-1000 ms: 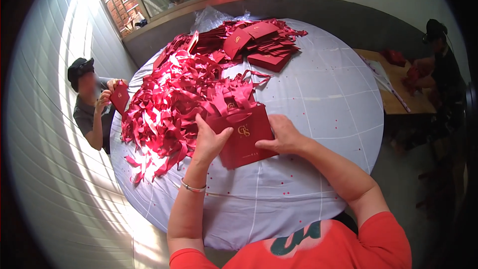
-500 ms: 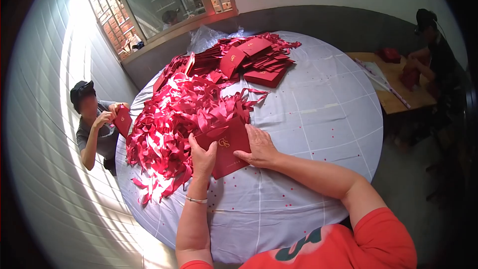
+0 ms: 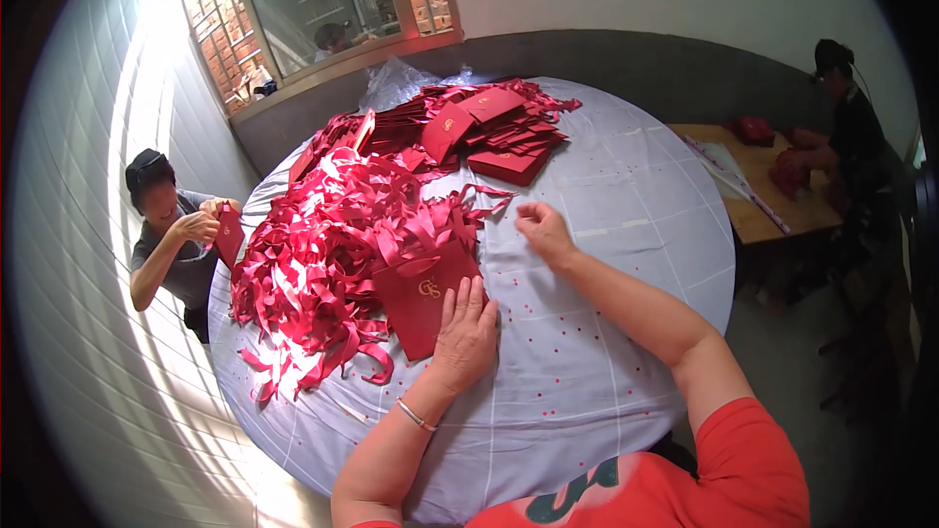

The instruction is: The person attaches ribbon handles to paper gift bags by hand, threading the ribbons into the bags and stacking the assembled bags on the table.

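Note:
A dark red paper gift bag (image 3: 416, 318) with a gold emblem lies at the near edge of a heap of pink-red ribbons (image 3: 323, 235). My left hand (image 3: 465, 332) rests flat along the bag's right side, fingers stretched out. Off to the right, apart from the bag, my right hand (image 3: 545, 232) hovers over the tablecloth with its fingers curled together near a loose ribbon end. Whatever its fingertips may hold is hidden. The ribbons seem to belong to more red bags beneath them.
Stacked red bags (image 3: 509, 164) and clear plastic (image 3: 396, 83) lie at the far side of the round, cloth-covered table (image 3: 626, 264). Small red dots speckle the cloth. At left, a person (image 3: 171, 235) handles a bag; another person (image 3: 851, 137) works at a wooden table (image 3: 758, 215).
My right hand has left the bag and moved up and right. My left hand has shifted from the bag's left side to its right side. The bag lies slightly farther left.

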Available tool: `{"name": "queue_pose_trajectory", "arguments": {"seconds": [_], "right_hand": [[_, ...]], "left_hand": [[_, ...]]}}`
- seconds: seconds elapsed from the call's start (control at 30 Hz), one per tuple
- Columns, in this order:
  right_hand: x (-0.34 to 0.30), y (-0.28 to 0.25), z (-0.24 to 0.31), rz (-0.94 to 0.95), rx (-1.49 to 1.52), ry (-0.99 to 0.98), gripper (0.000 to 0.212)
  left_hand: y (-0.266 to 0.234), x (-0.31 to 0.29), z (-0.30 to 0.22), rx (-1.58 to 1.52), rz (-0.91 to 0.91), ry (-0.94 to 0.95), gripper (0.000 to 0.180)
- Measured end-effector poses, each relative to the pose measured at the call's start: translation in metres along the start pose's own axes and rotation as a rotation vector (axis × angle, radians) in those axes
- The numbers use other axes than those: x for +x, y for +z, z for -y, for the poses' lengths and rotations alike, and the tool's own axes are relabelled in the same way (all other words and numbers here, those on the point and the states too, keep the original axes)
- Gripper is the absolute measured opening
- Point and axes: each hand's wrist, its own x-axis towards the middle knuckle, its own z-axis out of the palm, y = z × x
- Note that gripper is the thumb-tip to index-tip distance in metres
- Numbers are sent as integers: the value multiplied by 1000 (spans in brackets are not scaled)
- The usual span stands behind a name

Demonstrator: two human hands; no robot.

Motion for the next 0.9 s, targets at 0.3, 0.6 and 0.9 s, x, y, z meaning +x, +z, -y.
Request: {"name": "queue_pose_trajectory", "arguments": {"seconds": [0.3, 0.6, 0.9], "right_hand": [[117, -38, -32, -247, -541, 18, 42], [177, -16, 4, -163, -98, 611, 52], [165, 0, -7, -184, -982, -149, 70]], "left_hand": [[2, 2, -3, -11, 25, -11, 34], [-1, 7, 0, -63, 49, -41, 35], [1, 5, -1, -50, 43, -45, 34]]}}
